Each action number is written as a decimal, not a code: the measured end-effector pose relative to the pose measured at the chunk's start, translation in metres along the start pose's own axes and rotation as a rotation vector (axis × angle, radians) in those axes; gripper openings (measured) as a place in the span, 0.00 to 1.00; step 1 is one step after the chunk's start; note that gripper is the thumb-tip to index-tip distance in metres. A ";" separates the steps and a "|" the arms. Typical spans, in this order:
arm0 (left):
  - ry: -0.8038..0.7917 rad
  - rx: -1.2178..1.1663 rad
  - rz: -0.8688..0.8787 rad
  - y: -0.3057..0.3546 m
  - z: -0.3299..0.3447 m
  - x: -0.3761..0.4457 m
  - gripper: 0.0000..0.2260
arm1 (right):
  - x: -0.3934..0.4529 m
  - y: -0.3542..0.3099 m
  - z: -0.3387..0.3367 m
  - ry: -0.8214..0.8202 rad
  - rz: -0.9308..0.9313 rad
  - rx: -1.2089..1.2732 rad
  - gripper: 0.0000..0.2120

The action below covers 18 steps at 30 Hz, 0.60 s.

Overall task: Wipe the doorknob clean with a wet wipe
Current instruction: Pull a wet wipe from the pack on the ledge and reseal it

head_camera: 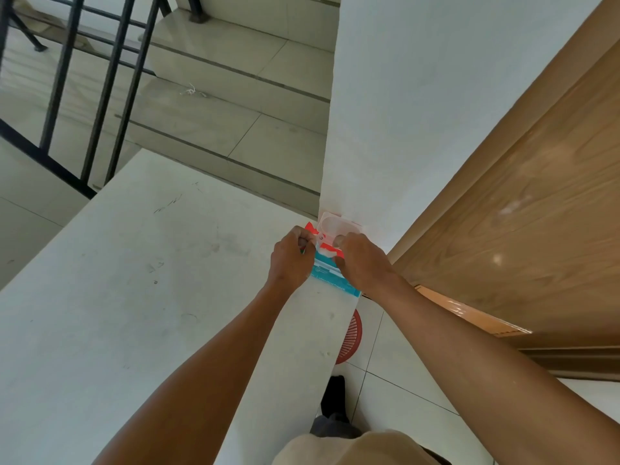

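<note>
A teal and red wet wipe pack (330, 276) lies on the white ledge (151, 280), against the white wall. Its clear plastic lid (337, 226) is flipped up. My left hand (292, 260) pinches a bit of white wipe (323, 251) at the pack's opening. My right hand (364, 263) rests on the pack and holds it down, thumb near the opening. The wooden door (520, 213) is at the right. No doorknob is in view.
Tiled stairs (235, 95) with a black metal railing (84, 95) rise beyond the ledge. A red plastic basket (352, 333) sits on the tiled floor below the ledge's right edge. My leg and dark shoe (335, 397) stand beside it.
</note>
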<state>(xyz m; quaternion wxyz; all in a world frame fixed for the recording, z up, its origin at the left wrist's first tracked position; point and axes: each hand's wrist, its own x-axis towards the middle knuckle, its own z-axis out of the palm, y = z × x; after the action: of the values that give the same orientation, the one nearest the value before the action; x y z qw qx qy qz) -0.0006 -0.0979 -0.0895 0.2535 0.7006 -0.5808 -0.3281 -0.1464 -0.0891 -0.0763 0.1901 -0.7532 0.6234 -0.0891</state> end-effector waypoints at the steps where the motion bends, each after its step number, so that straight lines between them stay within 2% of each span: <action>1: 0.001 -0.006 0.000 -0.001 0.000 0.000 0.03 | 0.000 0.000 0.001 0.002 -0.021 0.005 0.14; 4: 0.000 0.004 0.018 -0.003 -0.001 0.002 0.03 | -0.003 -0.001 0.006 -0.001 -0.080 -0.048 0.14; 6: -0.001 0.005 0.030 -0.005 0.000 0.001 0.03 | -0.005 -0.002 0.009 0.025 -0.064 -0.036 0.08; 8: 0.000 -0.004 0.037 -0.006 0.002 0.001 0.02 | -0.004 -0.002 0.011 0.033 -0.028 -0.002 0.09; 15: -0.019 -0.024 0.003 -0.005 0.004 -0.001 0.02 | -0.001 0.013 0.003 -0.079 0.135 0.517 0.08; 18: -0.030 -0.010 -0.030 -0.003 0.005 -0.003 0.01 | 0.000 0.016 0.000 -0.005 0.235 0.654 0.08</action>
<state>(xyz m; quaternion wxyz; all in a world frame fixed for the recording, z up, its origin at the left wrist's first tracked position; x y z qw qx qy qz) -0.0033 -0.0944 -0.0946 0.2435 0.7029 -0.5722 -0.3453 -0.1607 -0.0913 -0.0821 0.4317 -0.5757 0.6439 -0.2600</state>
